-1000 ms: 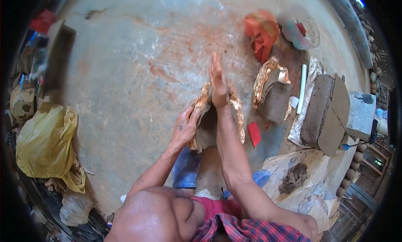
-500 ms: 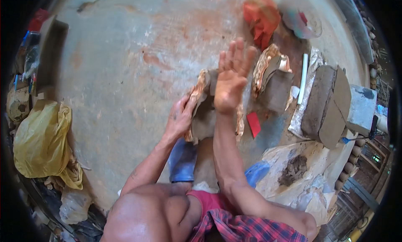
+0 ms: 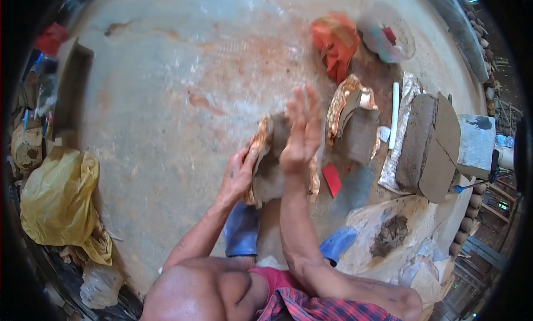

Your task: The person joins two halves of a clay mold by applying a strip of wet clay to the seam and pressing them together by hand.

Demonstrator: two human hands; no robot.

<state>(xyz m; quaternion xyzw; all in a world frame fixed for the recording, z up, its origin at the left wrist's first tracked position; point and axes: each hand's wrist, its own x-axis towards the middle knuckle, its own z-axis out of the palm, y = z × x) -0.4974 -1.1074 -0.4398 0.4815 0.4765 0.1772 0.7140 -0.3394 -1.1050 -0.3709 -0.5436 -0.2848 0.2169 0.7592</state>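
A trough-shaped mould (image 3: 251,194) with a rough golden-brown rim stands in front of me, its inside lined with grey clay (image 3: 269,179). My left hand (image 3: 239,171) grips its left rim, the thumb toward the inner side. Above the clay's right part is my right hand (image 3: 300,133), fingers stretched out and holding nothing; it hides part of the mould, and I cannot tell whether it touches the clay. To the right, a second similar piece (image 3: 358,129) holds a grey clay sheet. A small red flat piece (image 3: 331,180) lies between it and me.
On the right are a white rod (image 3: 394,115), a big clay block (image 3: 415,146), a pale grey block (image 3: 476,145) and a sheet with a dark clay lump (image 3: 390,235). An orange cloth (image 3: 336,43) lies farther off. At left sit a yellow plastic bag (image 3: 60,201) and a long dark trough (image 3: 74,88).
My right hand has come down from its raised, palm-showing pose and turned more edge-on over the mould. My left hand keeps its grip. The whole view has shifted slightly.
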